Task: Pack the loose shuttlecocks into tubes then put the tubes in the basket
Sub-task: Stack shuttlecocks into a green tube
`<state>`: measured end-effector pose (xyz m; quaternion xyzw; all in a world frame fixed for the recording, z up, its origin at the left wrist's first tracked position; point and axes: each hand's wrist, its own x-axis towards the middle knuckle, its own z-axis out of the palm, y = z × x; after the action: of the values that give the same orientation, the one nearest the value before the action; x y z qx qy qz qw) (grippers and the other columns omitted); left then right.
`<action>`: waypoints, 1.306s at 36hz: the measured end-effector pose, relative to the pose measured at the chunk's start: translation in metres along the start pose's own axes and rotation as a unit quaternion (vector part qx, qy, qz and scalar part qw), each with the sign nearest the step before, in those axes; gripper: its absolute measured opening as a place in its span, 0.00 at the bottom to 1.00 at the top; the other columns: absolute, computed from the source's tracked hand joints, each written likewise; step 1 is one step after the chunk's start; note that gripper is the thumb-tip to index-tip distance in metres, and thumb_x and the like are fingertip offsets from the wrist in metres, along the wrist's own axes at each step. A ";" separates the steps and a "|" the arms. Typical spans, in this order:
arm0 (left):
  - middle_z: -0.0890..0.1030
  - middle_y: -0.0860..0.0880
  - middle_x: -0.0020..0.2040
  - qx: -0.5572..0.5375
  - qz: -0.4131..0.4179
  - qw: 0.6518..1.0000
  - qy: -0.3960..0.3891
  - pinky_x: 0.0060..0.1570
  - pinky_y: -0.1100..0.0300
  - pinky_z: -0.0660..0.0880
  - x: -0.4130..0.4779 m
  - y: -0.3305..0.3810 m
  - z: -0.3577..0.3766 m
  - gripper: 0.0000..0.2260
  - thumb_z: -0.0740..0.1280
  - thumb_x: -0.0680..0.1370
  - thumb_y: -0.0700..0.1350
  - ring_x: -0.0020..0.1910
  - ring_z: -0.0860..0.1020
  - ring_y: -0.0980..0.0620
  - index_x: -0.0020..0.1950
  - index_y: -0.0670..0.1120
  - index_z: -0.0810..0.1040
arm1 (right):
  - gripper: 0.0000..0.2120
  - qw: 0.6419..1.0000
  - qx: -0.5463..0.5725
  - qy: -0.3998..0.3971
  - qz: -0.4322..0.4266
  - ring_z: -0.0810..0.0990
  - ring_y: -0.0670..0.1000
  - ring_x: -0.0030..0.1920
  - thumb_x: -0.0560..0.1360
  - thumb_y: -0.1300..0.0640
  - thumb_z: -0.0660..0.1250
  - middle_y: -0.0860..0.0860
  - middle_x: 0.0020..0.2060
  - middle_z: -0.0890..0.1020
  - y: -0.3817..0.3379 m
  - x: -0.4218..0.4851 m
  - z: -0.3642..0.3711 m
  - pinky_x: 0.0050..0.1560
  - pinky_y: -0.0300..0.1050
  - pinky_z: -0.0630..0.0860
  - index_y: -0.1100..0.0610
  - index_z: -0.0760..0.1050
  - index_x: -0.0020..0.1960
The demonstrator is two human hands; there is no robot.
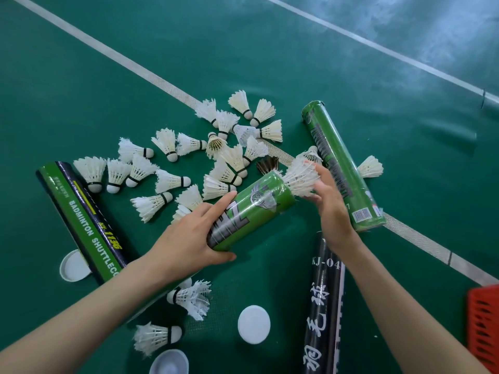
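- The black tube [324,306], nearest at the lower edge, lies partly under the right forearm; it may be rolled away if brushed.
- The green tube [253,211] is held off the court, gripped low by the left hand [189,238]; it may be driven back if that grip is loosened.
- The shuttlecock [301,176] at its mouth is clasped by the right hand [329,206], fingers curled; its feathers may be crushed if it is forced in crooked.
- The white cap [253,323] may be knocked aside.

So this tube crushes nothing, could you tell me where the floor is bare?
Bare floor: right of the lying green tube, up to the red basket, and beyond the white line at left. Crowded: loose shuttlecocks between that tube and the black-and-green tube.
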<state>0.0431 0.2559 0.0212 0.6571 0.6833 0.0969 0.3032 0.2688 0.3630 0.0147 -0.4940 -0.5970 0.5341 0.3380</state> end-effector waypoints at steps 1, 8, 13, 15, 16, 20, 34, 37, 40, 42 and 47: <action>0.66 0.60 0.64 0.009 0.004 1.000 -0.004 0.54 0.58 0.71 0.000 0.001 -0.001 0.47 0.73 0.67 0.62 0.56 0.71 0.56 0.71 0.71 0.39 | 0.29 1.000 0.003 0.008 -0.003 0.69 0.55 0.70 0.77 0.41 0.54 0.54 0.68 0.72 -0.001 0.000 0.000 0.72 0.58 0.62 0.55 0.65 0.73; 0.67 0.58 0.60 0.066 0.036 0.997 -0.013 0.50 0.58 0.73 0.001 0.007 -0.001 0.47 0.71 0.69 0.62 0.52 0.67 0.58 0.73 0.67 0.39 | 0.12 0.999 -0.006 -0.002 -0.049 0.61 0.45 0.25 0.80 0.57 0.62 0.44 0.24 0.67 0.003 0.006 -0.003 0.25 0.32 0.59 0.49 0.74 0.62; 0.68 0.58 0.61 0.011 0.010 1.000 0.001 0.53 0.58 0.72 -0.001 0.008 -0.001 0.47 0.73 0.67 0.61 0.55 0.70 0.56 0.73 0.69 0.41 | 0.15 0.997 0.063 0.001 -0.044 0.74 0.57 0.53 0.81 0.48 0.55 0.58 0.50 0.77 0.008 -0.001 0.009 0.64 0.47 0.71 0.40 0.74 0.63; 0.68 0.58 0.60 0.016 0.012 1.000 -0.004 0.53 0.58 0.72 -0.001 0.009 -0.001 0.47 0.73 0.67 0.62 0.54 0.70 0.57 0.72 0.69 0.40 | 0.16 0.997 0.068 -0.005 -0.039 0.70 0.58 0.65 0.79 0.42 0.53 0.55 0.61 0.75 0.009 -0.004 0.010 0.72 0.61 0.61 0.36 0.73 0.63; 0.68 0.58 0.59 0.020 0.013 1.000 -0.006 0.52 0.57 0.72 -0.001 0.009 -0.001 0.47 0.72 0.67 0.62 0.53 0.70 0.57 0.72 0.69 0.40 | 0.17 0.997 0.069 -0.007 -0.036 0.70 0.58 0.66 0.79 0.40 0.53 0.55 0.61 0.76 0.010 -0.004 0.011 0.73 0.61 0.60 0.36 0.73 0.63; 0.68 0.57 0.58 0.022 0.006 1.000 -0.009 0.53 0.56 0.73 0.001 0.009 0.000 0.47 0.72 0.67 0.62 0.53 0.70 0.56 0.73 0.69 0.40 | 0.18 0.995 0.086 -0.043 -0.032 0.72 0.51 0.68 0.79 0.40 0.53 0.49 0.63 0.77 0.012 -0.011 0.019 0.73 0.58 0.61 0.39 0.73 0.64; 0.70 0.52 0.61 0.043 -0.091 0.994 -0.032 0.53 0.54 0.74 0.016 -0.008 0.015 0.48 0.72 0.66 0.63 0.56 0.73 0.50 0.75 0.65 0.41 | 0.16 0.993 -0.017 0.035 0.110 0.75 0.49 0.61 0.83 0.49 0.52 0.48 0.59 0.78 0.042 0.040 0.019 0.65 0.49 0.71 0.52 0.75 0.62; 0.70 0.52 0.59 0.048 -0.110 0.992 -0.029 0.50 0.55 0.73 0.022 -0.011 0.012 0.48 0.72 0.67 0.62 0.54 0.73 0.48 0.75 0.64 0.41 | 0.17 0.971 -0.213 0.020 0.111 0.70 0.53 0.66 0.81 0.56 0.59 0.54 0.68 0.70 0.058 0.078 0.004 0.68 0.50 0.67 0.52 0.68 0.70; 0.69 0.52 0.57 0.046 -0.124 0.991 -0.039 0.48 0.55 0.73 0.027 -0.015 0.008 0.48 0.72 0.67 0.62 0.52 0.74 0.47 0.75 0.63 0.42 | 0.28 0.927 -0.351 -0.034 0.129 0.61 0.59 0.73 0.79 0.63 0.60 0.56 0.75 0.56 0.066 0.107 -0.004 0.73 0.57 0.62 0.49 0.58 0.76; 0.68 0.52 0.55 0.043 -0.129 0.990 -0.047 0.47 0.56 0.73 0.028 -0.017 0.006 0.48 0.73 0.67 0.62 0.50 0.73 0.48 0.75 0.63 0.42 | 0.33 0.905 -0.401 -0.059 0.128 0.51 0.60 0.77 0.78 0.68 0.57 0.56 0.78 0.49 0.066 0.117 -0.005 0.76 0.58 0.53 0.47 0.54 0.78; 0.67 0.52 0.53 0.043 -0.132 0.989 -0.048 0.48 0.55 0.74 0.029 -0.016 0.003 0.49 0.73 0.66 0.61 0.47 0.70 0.50 0.75 0.64 0.42 | 0.40 0.836 -0.521 -0.130 0.114 0.51 0.61 0.76 0.72 0.73 0.56 0.55 0.78 0.48 0.076 0.124 -0.005 0.72 0.62 0.59 0.45 0.49 0.77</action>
<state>0.0327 0.2808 0.0015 0.5772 0.7524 -0.0056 0.3173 0.2560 0.4777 -0.0731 -0.5880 -0.7647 0.2377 -0.1136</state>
